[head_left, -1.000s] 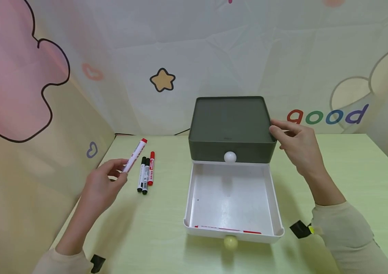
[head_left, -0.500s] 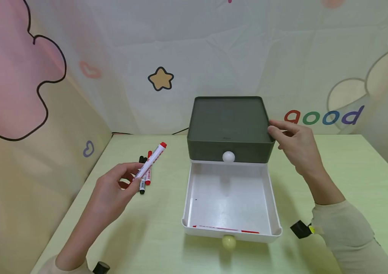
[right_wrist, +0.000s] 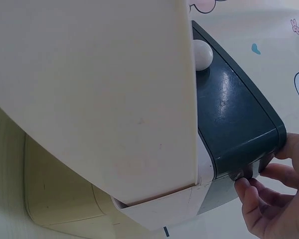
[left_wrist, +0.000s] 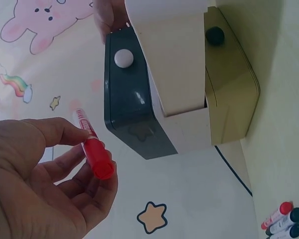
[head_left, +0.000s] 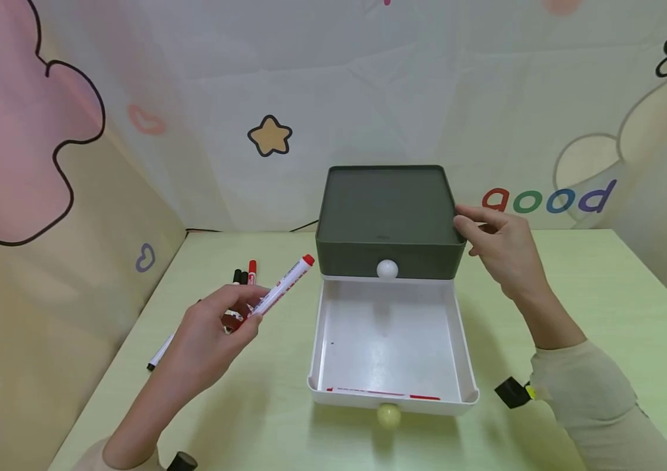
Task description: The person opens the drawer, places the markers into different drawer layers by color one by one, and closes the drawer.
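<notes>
My left hand (head_left: pixel 216 337) pinches a white marker (head_left: pixel 282 286) with a red cap between thumb and fingertips, its tip slanting up to the right. It hangs left of the pulled-out white drawer (head_left: pixel 467 353). The left wrist view shows the marker's red end (left_wrist: pixel 99 162) close up. My right hand (head_left: pixel 504 252) grips the right rim of the dark green drawer box (head_left: pixel 389 203), thumb on top. In the right wrist view its fingers (right_wrist: pixel 254 199) curl against the box's side. A thin, broken red strip (head_left: pixel 424 397) shows along the drawer's inner front edge.
Two black-capped markers (head_left: pixel 240 277) and a red marker (head_left: pixel 252 271) lie behind my left hand, partly hidden. Another black-ended marker (head_left: pixel 159 354) lies left of my forearm. The upper drawer is closed, with a white knob (head_left: pixel 388 269); a yellowish knob (head_left: pixel 389 415) is on the lower one.
My left hand has carried the marker rightward towards the drawer, tilting it flatter. A marker left of my forearm has come into sight. My right hand stays on the box's rim.
</notes>
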The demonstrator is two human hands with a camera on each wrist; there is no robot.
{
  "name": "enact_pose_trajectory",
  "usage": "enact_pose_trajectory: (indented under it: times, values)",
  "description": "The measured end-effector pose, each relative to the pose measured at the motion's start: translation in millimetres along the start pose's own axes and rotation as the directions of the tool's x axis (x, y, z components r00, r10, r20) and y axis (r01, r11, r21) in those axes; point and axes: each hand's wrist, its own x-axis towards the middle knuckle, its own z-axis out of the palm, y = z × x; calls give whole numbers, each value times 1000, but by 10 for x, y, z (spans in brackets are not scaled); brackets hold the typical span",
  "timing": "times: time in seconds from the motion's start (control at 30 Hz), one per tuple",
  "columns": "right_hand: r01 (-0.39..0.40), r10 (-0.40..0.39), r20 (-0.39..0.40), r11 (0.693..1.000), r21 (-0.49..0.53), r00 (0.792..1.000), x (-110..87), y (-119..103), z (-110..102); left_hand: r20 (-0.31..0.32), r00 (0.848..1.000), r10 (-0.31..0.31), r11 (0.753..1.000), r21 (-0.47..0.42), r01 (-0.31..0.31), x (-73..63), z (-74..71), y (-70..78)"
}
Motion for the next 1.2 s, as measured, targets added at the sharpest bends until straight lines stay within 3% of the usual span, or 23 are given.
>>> enact_pose_trajectory:
  times: [0.3, 0.57, 0.97, 1.2]
  values:
    - [8, -8, 1, 1000, 0, 1000, 1, -18, 20, 40, 997, 68, 998, -6, -68, 34, 118, 123]
    - [-4, 4, 6, 1000, -8, 1000, 9, 8, 16, 134, 985, 110, 994, 7, -112, 123, 275, 282]
    - [-4, 4, -3, 1000, -15, 1000, 1, -3, 15, 215, 954, 207, 977, 9, -214, 233, 546, 470]
    - [-3, 3, -1, 1000, -15, 1000, 3, -1, 11, 272, 936, 223, 970, 33, -241, 278, 649, 523]
